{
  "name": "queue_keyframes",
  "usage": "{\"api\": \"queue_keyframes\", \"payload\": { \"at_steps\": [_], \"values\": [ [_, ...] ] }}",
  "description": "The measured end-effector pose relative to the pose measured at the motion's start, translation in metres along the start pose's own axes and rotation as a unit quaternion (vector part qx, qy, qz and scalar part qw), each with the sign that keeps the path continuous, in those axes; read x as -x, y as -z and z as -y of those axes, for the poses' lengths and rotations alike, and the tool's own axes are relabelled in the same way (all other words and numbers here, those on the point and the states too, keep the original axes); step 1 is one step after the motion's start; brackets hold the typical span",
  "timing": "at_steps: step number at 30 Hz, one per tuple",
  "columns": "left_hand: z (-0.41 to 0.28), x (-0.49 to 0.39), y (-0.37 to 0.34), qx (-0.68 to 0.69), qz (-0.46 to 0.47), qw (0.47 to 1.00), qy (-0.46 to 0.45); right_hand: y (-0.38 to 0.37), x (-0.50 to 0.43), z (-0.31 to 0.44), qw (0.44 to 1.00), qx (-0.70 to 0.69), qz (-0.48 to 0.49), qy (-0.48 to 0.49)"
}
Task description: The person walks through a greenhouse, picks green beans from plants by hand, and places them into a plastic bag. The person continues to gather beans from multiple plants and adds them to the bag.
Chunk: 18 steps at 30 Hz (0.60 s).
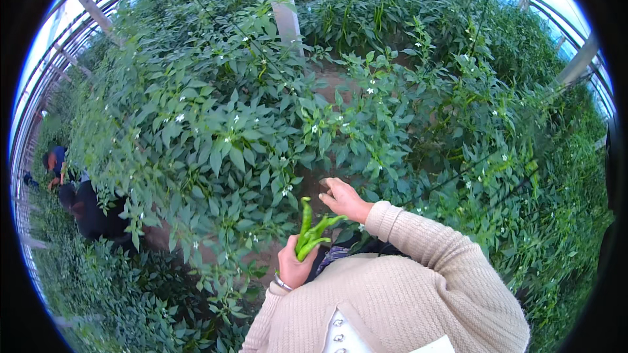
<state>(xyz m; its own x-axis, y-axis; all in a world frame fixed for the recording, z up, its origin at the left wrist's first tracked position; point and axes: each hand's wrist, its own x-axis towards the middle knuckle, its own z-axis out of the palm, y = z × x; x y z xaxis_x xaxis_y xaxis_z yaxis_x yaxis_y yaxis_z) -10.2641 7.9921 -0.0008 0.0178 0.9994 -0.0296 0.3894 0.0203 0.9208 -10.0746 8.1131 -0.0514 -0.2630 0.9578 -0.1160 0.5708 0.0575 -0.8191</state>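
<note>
Several long green chili peppers (310, 231) stick up out of my left hand (293, 265), which is closed around their lower ends close to my body. A silver-coloured bracelet circles that wrist. My right hand (343, 199) is a little higher and to the right, its fingers apart and bent, with nothing seen in it. It hovers by the leaves of a pepper plant (360, 149) with white flowers. Bare soil shows beneath its fingertips. More green peppers (378, 15) hang on plants farther off.
Dense pepper plants (230, 132) stand in front and on both sides. A concrete post (282, 5) rises ahead, with another (580, 64) at the right. Two people, one in dark clothes (100, 213) and one in blue (59, 159), bend among plants at the left. Thin strings cross the rows.
</note>
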Motion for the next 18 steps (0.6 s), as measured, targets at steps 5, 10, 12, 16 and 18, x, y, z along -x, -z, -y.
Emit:
{"api": "queue_keyframes", "payload": {
  "at_steps": [5,10,12,16,18],
  "values": [
    [-0.007,-0.088,-0.018,0.007,0.09,0.994,-0.064,0.022,-0.084,-0.037,0.996,0.088,0.009,-0.029],
    [0.005,-0.166,-0.028,0.019,0.152,0.988,-0.03,0.05,-0.164,-0.067,0.985,0.119,-0.089,-0.082],
    [0.017,-0.207,-0.027,0.01,0.16,0.986,-0.049,0.075,-0.198,-0.081,0.984,0.099,-0.08,-0.127],
    [0.032,-0.303,-0.036,0.046,0.198,0.976,-0.075,0.146,-0.242,-0.132,0.955,0.142,-0.23,-0.118],
    [0.032,-0.34,-0.036,0.086,0.188,0.978,-0.037,0.174,-0.25,-0.14,0.931,0.2,-0.241,-0.189]
  ]
}}
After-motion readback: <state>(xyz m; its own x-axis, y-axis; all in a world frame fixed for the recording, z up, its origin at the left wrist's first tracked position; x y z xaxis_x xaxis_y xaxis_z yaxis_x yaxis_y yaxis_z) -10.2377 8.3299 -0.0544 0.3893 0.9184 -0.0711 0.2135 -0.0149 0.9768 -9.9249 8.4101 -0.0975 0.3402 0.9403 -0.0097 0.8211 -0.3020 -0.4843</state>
